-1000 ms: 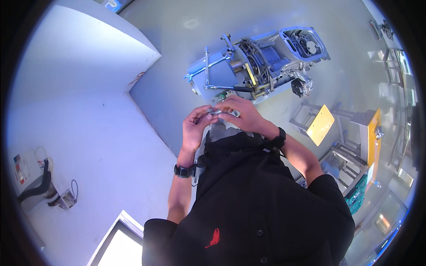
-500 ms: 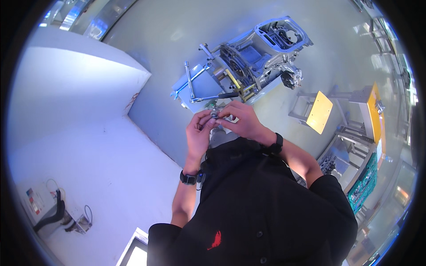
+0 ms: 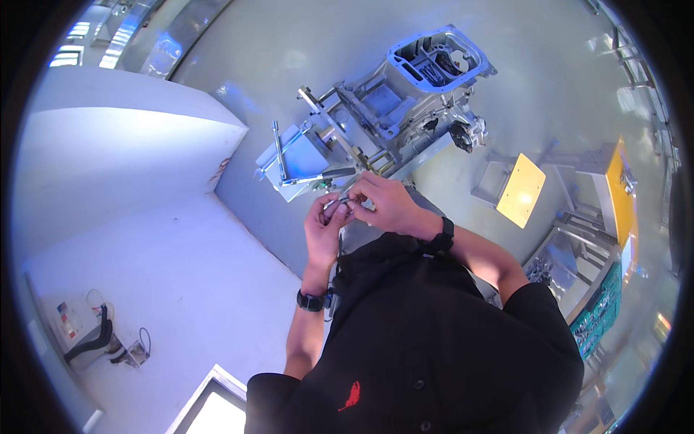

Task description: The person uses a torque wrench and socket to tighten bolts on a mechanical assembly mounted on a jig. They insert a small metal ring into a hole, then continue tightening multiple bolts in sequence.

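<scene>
My left hand [image 3: 322, 228] and my right hand [image 3: 392, 205] meet in front of my chest, fingers pinched on a small metal part [image 3: 343, 202]. The fingers cover most of this part, so its exact kind is unclear. Just beyond them, a ratchet wrench with a black handle [image 3: 337, 173] lies on a grey-blue tray [image 3: 307, 153] with a long bar joined to it. Past my right hand stands a large silver gearbox housing [image 3: 397, 66], fixed to a metal frame [image 3: 316, 106].
A white wall [image 3: 123, 246] runs along my left. On the right are a low stand with a yellow top [image 3: 522, 189], a bench with a yellow panel [image 3: 613, 192], and a teal mat or tray [image 3: 601, 307] with small items. Grey floor [image 3: 260, 65] surrounds the housing.
The view has shifted, so the housing and tools appear further left. Both hands are a little lower in the picture, and the metal part is now more covered by my fingers.
</scene>
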`<act>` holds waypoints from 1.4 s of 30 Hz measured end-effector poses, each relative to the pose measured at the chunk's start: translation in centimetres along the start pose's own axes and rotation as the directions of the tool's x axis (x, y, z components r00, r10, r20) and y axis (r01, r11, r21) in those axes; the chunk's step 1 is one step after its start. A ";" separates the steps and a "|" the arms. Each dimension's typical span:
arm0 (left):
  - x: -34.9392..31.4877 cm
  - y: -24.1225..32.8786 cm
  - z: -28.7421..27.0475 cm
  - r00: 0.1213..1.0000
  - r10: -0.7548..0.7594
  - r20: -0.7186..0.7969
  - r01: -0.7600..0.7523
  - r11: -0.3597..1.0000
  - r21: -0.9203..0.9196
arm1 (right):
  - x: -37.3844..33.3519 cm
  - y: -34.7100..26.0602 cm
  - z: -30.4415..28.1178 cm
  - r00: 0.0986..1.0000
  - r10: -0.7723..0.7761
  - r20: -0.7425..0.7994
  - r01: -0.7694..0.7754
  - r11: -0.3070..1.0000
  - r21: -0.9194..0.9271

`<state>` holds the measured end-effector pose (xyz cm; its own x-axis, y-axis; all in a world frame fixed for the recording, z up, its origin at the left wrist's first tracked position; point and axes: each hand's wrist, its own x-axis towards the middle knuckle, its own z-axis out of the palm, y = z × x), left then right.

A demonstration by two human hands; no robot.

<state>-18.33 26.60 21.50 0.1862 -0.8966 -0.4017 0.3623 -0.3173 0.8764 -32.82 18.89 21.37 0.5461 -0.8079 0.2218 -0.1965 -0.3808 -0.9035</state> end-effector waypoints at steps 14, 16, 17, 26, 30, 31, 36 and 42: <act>0.2 -3.1 8.1 0.969 0.160 -0.189 -0.184 0.976 -0.117 | 0.6 3.4 -7.4 0.980 -0.180 0.083 0.157 0.960 0.230; 0.1 -3.1 8.2 0.970 0.153 -0.191 -0.185 0.970 -0.160 | 0.9 3.5 -8.0 0.970 -0.216 0.114 0.182 0.950 0.254; 0.1 -3.0 8.3 0.967 0.161 -0.196 -0.192 0.970 -0.149 | 1.0 3.6 -8.2 0.958 -0.246 0.145 0.200 0.941 0.273; -0.9 -2.3 9.2 0.967 0.087 -0.239 -0.158 0.941 -0.298 | 1.9 4.0 -9.4 0.858 -0.490 0.155 0.467 0.869 0.163; -0.9 -2.1 9.8 0.967 0.093 -0.235 -0.163 0.941 -0.298 | 1.9 3.5 -10.3 0.831 -0.546 0.102 0.527 0.833 0.169; -0.9 -1.8 10.2 0.974 0.122 -0.192 -0.177 0.936 -0.303 | 1.8 3.3 -10.7 0.826 -0.555 0.103 0.540 0.830 0.143; -1.3 -0.3 10.9 0.973 0.202 -0.114 -0.225 0.942 -0.248 | 1.9 1.7 -12.5 0.809 -0.581 0.089 0.569 0.812 0.133; -1.6 0.0 11.9 0.963 0.264 -0.052 -0.268 0.927 -0.262 | 1.1 0.6 -13.6 0.820 -0.569 0.065 0.559 0.820 0.125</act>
<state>-29.52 24.32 25.28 0.3222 -0.9313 -0.1696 0.5253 0.0268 0.8505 -43.37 11.66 26.06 0.6120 -0.4167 0.6722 0.2456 -0.7077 -0.6624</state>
